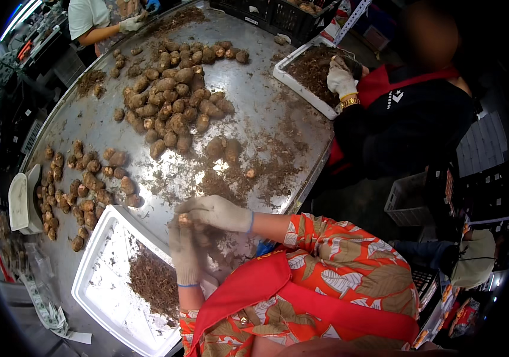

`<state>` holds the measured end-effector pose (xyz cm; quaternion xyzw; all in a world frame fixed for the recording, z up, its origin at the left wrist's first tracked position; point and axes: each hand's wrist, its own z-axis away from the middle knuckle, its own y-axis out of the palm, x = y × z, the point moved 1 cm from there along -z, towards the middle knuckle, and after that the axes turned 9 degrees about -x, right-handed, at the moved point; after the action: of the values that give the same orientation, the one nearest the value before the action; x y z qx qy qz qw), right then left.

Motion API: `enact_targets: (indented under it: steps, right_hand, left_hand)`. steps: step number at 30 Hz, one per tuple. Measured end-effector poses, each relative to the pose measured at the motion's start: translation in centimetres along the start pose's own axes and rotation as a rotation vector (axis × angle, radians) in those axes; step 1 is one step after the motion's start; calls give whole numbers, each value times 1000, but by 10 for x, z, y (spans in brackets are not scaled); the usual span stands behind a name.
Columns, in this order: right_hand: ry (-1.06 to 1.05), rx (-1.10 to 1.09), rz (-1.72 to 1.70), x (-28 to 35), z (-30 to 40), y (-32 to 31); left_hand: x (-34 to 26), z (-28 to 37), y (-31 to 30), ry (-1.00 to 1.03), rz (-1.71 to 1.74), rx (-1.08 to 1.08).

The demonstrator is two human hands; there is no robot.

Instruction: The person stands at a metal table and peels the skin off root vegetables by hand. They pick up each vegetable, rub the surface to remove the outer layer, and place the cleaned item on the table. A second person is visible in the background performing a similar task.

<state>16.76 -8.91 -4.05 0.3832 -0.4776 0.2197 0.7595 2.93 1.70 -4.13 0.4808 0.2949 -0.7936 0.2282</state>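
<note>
Both hands wear whitish knit gloves and meet above the metal table (254,98), near the white foam tray (85,267). My left hand (185,256) points up the picture, its fingers around a small brown taro corm (185,219). My right hand (216,213) comes from the right and closes over the same corm from the other side. Motion blurs the fingers, and their exact hold is partly hidden. Brown fibrous peelings (154,276) lie in the tray beside my left wrist. Beyond the hands is a large heap of hairy taro corms (169,96).
Smaller corms (87,205) lie spread at the left, near a white plastic scoop-like container (24,201). Loose fibres litter the table. A co-worker's gloved hands (341,78) are over another foam tray (301,96); another person's glove (133,23) is at the far edge. Black crates (277,15) stand beyond.
</note>
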Motion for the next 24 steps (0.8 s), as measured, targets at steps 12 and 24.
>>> enact_targets:
  steps: [12, 24]
  right_hand:
    - [-297, -53, 376, 20, 1, 14]
    - [-373, 147, 376, 41, -6, 12]
  left_hand:
    - [-12, 6, -2, 6, 322, 164]
    - [-13, -1, -6, -260, 1053, 325]
